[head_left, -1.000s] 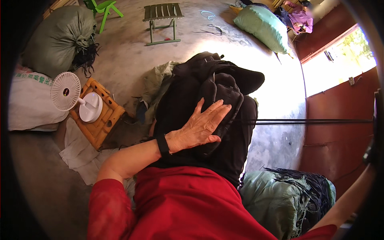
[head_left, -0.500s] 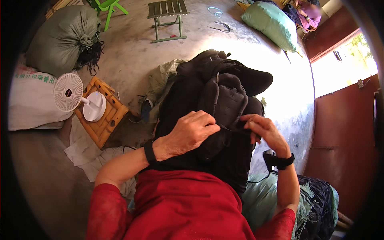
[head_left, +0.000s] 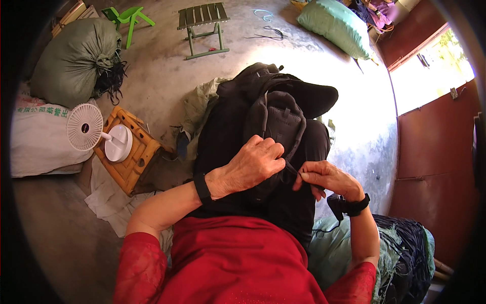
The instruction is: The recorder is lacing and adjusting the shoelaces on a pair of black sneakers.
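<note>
Across my lap lies a black padded bag (head_left: pixel 282 121), seemingly a backpack, with a dark flap (head_left: pixel 311 96) standing out at its far right. My left hand (head_left: pixel 255 164) is closed in a pinch at the bag's near part, on what looks like a thin black strap (head_left: pixel 290 167). To its right, my right hand (head_left: pixel 329 178) pinches the strap's other end between thumb and fingers. Short of the fingertips, the strap is partly hidden. Both wrists wear black bands, and a small black device hangs by the right one.
At left a white fan (head_left: pixel 119 143) stands on a bamboo stool (head_left: pixel 135 175), near stuffed sacks (head_left: pixel 68 61). A folding stool (head_left: pixel 205 28) and a green chair (head_left: pixel 132 17) are farther off. A pale green sack (head_left: pixel 334 28) lies near a seated person (head_left: pixel 379 12). Dark cords (head_left: pixel 405 248) lie at my right.
My right hand has come down and left, its fingers closing in more. My left hand has shifted slightly right, and the hands are a little closer together. The whole view has tilted slightly.
</note>
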`<state>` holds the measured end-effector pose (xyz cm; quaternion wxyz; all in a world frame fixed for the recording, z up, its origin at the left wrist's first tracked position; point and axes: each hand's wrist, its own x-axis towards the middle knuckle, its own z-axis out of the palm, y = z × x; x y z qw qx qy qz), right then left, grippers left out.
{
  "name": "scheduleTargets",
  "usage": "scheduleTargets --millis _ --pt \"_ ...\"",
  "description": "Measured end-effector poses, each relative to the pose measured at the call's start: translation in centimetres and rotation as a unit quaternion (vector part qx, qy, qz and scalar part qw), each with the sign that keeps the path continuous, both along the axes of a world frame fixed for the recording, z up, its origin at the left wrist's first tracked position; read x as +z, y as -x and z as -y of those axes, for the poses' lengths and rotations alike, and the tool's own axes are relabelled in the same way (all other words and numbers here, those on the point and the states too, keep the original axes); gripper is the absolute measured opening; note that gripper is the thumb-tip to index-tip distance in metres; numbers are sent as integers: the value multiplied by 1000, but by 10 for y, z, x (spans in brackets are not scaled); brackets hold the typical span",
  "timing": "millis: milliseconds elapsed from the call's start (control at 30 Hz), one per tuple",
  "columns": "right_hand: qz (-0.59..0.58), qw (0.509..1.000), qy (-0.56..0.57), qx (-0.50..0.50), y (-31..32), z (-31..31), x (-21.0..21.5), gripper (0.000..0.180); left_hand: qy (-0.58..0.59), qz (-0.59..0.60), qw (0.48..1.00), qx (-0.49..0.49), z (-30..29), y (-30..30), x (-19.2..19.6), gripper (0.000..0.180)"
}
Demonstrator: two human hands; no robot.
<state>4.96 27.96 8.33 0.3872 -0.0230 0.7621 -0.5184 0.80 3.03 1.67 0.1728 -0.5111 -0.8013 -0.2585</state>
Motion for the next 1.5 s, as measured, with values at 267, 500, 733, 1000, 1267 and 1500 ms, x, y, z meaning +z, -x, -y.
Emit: scheduleTargets --millis 267,500,733,1000,1267,1500 --pt "-6 960 169 -224 15 14 -8 27 -61 21 998 9 -17 -10 -6 6" --pt "-70 956 160 -234 40 33 -18 28 -68 36 996 52 -27 -14 -1 16" --pt "-146 938 129 -288 64 38 0 25 -2 253 963 99 12 -17 -9 120" --pt "-382 851 252 -260 103 67 92 29 -19 273 959 74 12 -16 -22 120" --pt "-407 871 74 -266 40 27 170 34 -117 320 939 44 41 4 -12 71" --pt "-502 836 13 -220 26 23 214 34 -178 431 884 40 21 51 38 28"
